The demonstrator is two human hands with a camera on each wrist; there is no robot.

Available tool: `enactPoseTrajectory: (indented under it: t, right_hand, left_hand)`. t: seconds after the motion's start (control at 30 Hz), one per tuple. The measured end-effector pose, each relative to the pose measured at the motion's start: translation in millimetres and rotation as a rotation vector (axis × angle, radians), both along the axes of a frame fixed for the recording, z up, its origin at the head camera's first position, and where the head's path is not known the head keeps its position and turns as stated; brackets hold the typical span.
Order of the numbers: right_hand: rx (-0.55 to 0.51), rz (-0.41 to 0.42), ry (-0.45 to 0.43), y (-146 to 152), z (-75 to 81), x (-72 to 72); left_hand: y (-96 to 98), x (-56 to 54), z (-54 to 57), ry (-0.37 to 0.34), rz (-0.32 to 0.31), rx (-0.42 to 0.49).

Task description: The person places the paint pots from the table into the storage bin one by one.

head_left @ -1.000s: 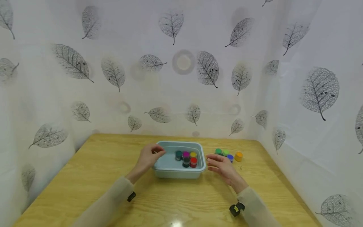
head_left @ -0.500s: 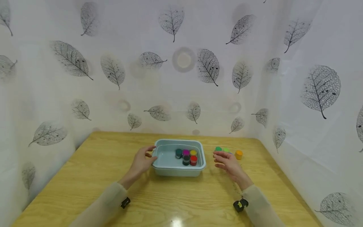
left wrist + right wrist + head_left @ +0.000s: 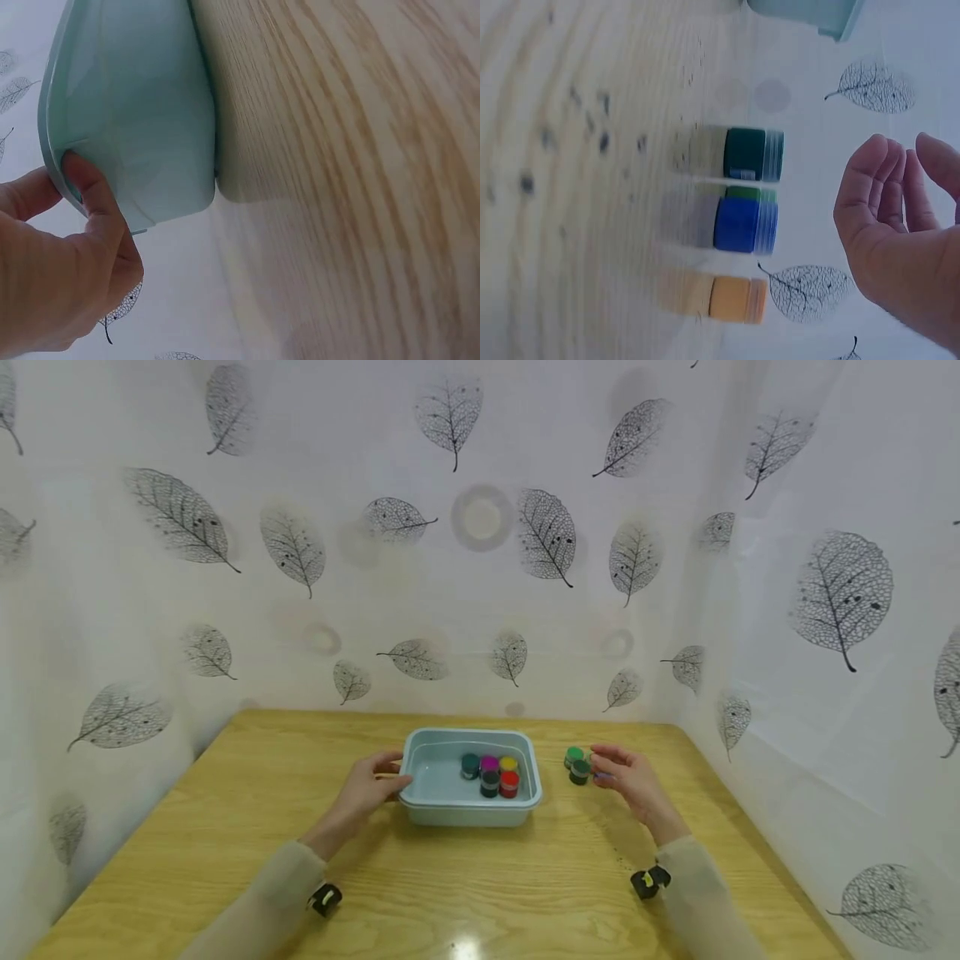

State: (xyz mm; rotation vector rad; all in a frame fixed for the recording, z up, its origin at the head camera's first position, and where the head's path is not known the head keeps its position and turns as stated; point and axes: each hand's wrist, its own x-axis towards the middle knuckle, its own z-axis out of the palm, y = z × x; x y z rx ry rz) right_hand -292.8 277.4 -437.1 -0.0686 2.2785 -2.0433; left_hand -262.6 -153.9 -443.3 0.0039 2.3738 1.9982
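My left hand (image 3: 360,795) pinches the left rim of a pale blue plastic tub (image 3: 472,817); the left wrist view shows a finger (image 3: 90,184) under its lip. Inside the tub stand several small paint jars, among them a red one (image 3: 509,785) and a purple one (image 3: 489,764). Over the jars at the tub's right hovers my right hand (image 3: 636,785), fingers loosely bent with nothing between them. The right wrist view shows a dark green jar (image 3: 745,154), a blue jar (image 3: 736,225), an orange jar (image 3: 730,298) and a partly hidden green jar (image 3: 742,192).
The wooden table (image 3: 465,885) carries the tub near its middle. A white curtain (image 3: 480,602) with leaf prints hangs behind and along both sides. Dark specks (image 3: 604,142) mark the tabletop near the loose jars.
My left hand has moved from over the tub's left part out to its left rim and taken hold there. My right hand has moved right, from beside the tub to over the loose jars.
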Motion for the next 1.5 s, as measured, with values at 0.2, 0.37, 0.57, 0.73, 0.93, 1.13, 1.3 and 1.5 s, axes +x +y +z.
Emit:
enactPoseTrajectory:
  t: [0.2,0.37,0.57,0.73,0.93,1.13,1.3,1.5]
  right_hand:
    - [0.129,-0.062,0.055,20,1.1,-6.5]
    - [0.167,-0.112,0.080,35,-1.5,-12.0]
    - [0.172,-0.088,0.098,56,-8.4,-22.3]
    - [0.176,-0.049,0.102,73,-14.5,-31.0]
    - [0.276,-0.001,0.076,83,-16.6,-32.1]
    - [0.303,0.020,0.053,86,-18.6,-34.9]
    - [0.317,0.045,0.028,88,-18.2,-37.8]
    - [0.304,0.106,-0.073,93,-24.2,-41.0]
  left_hand:
    - [0.2,-0.6,0.3,-0.025,0.003,0.020]
    - [1.3,0.0,2.4,-0.033,0.005,0.019]
    - [0.9,0.1,2.5,-0.033,0.007,0.017]
    - [0.0,0.2,1.7,-0.033,0.010,0.018]
    - [0.7,1.1,2.5,-0.038,0.015,0.023]
    - [0.7,0.6,4.8,-0.045,0.010,0.011]
    - [1.1,2.0,5.7,-0.043,0.016,0.010]
    - [1.9,1.8,4.0,-0.039,0.007,0.028]
